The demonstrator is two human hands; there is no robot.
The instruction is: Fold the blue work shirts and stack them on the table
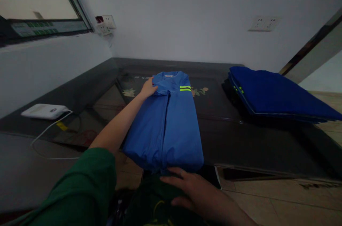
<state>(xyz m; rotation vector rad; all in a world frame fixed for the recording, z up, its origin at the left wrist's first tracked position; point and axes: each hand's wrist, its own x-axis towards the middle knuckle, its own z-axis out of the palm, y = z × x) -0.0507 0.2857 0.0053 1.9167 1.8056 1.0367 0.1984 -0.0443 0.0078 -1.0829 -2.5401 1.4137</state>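
Pressing far collar edge of folded blue garment (pixel 165 119), left hand (pixel 148 88) fingers flat; right hand (pixel 191 188) spread loose at near hem.

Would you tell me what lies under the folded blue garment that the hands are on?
The folded blue garment lies on a dark glossy table; a floral pattern shows beside it. The left hand presses its far end, the right hand its near edge. The surface directly beneath is covered.
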